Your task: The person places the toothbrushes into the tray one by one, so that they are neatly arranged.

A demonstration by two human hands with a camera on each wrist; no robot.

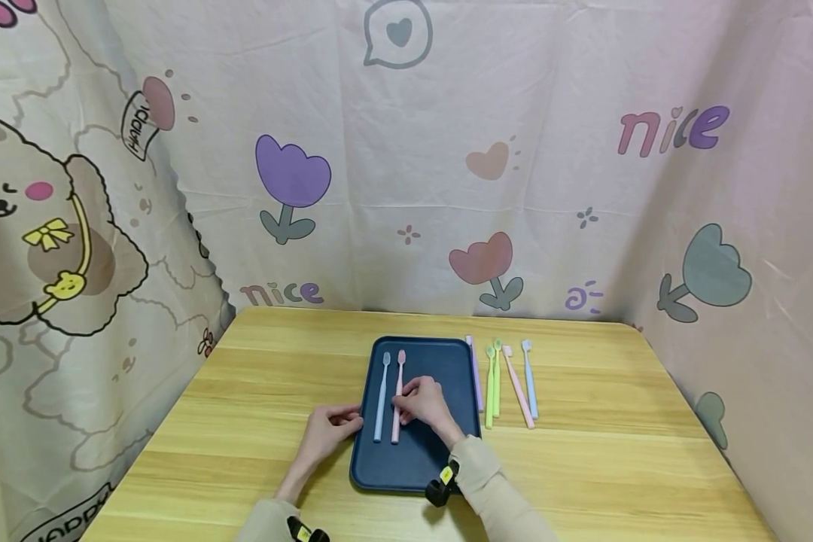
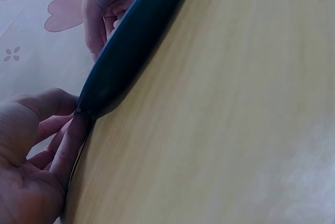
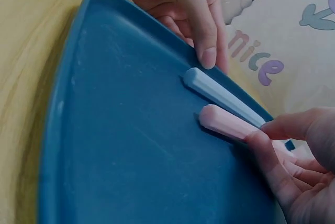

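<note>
A pink toothbrush (image 1: 396,429) lies lengthwise on the dark blue tray (image 1: 420,470). My right hand (image 1: 425,400) pinches its handle between thumb and fingers, seen close up in the right wrist view. Just left of it, a light blue toothbrush (image 1: 382,406) rests on the tray, nearly parallel, both heads toward the far end. At the tray's left rim is my left hand (image 1: 327,433); its thumb and fingertips pinch the edge in the left wrist view.
Right of the tray lie a purple toothbrush (image 1: 476,376) along its rim, two green toothbrushes (image 1: 491,391), another pink toothbrush (image 1: 519,391) and another blue toothbrush (image 1: 531,384). A printed curtain (image 1: 406,150) hangs behind the wooden table (image 1: 616,452).
</note>
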